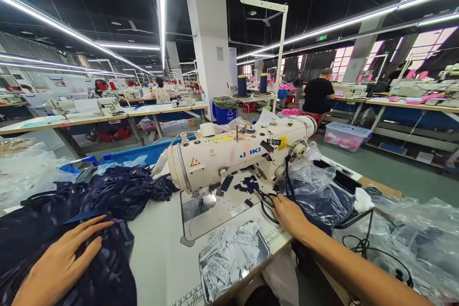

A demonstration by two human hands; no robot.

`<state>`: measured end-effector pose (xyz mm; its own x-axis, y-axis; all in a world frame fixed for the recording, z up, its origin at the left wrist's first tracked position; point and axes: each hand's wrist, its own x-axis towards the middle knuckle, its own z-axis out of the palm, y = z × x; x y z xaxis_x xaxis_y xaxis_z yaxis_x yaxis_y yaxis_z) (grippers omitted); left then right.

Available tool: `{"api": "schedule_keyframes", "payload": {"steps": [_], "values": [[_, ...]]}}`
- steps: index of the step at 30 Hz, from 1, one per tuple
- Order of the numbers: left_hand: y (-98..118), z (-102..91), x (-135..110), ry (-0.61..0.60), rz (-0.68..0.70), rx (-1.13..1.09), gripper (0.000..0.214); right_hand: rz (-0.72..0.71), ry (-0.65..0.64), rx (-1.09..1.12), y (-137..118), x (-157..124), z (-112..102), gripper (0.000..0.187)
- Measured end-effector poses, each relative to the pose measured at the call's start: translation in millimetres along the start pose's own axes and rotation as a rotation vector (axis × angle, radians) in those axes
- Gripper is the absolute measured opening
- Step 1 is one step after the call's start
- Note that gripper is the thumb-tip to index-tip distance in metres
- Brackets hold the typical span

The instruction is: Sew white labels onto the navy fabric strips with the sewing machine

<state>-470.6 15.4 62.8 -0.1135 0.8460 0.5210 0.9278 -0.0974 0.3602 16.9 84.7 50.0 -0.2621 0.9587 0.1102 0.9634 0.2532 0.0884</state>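
Observation:
My left hand (60,260) lies on a heap of dark navy fabric (118,258) at the lower left, fingers stretched out over it. A blue strip or edge (81,217) shows just beyond the fingertips. To the right, my right hand (289,215) is closed on the black handles of a pair of scissors (267,205), whose blades point toward several small navy fabric pieces (249,184) on the sewing machine bed. The white JUKI sewing machine (233,153) stands between my hands. In front of it, a metal tray (263,248) holds a pile of white printed labels (229,258).
Clear plastic bags with dark contents (328,196) lie right of the machine. A black cord (380,256) runs beside my right forearm. A thread stand (281,57) rises behind. Farther back are a person in black (318,93), a pillar (210,33) and other sewing tables.

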Motion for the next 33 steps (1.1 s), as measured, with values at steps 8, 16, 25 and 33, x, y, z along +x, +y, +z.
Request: {"api": "schedule_keyframes", "payload": {"steps": [8, 16, 25, 33], "values": [[42.9, -19.0, 0.9, -0.057, -0.099, 0.11, 0.051, 0.036, 0.005, -0.132, -3.4, 2.4, -2.5, 0.038], [43.2, -21.2, -3.1, -0.052, -0.065, 0.153, 0.054, -0.541, 0.085, -0.037, -52.1, 71.3, -22.0, 0.034], [23.1, -15.0, -13.0, 0.011, 0.0, 0.159, 0.046, -0.771, 0.086, 0.011, -77.6, 100.4, -8.4, 0.026], [10.6, -18.6, -9.9, -0.029, -0.019, 0.079, 0.046, -0.55, 0.124, -0.045, -9.1, 65.5, 0.2, 0.025]]}}
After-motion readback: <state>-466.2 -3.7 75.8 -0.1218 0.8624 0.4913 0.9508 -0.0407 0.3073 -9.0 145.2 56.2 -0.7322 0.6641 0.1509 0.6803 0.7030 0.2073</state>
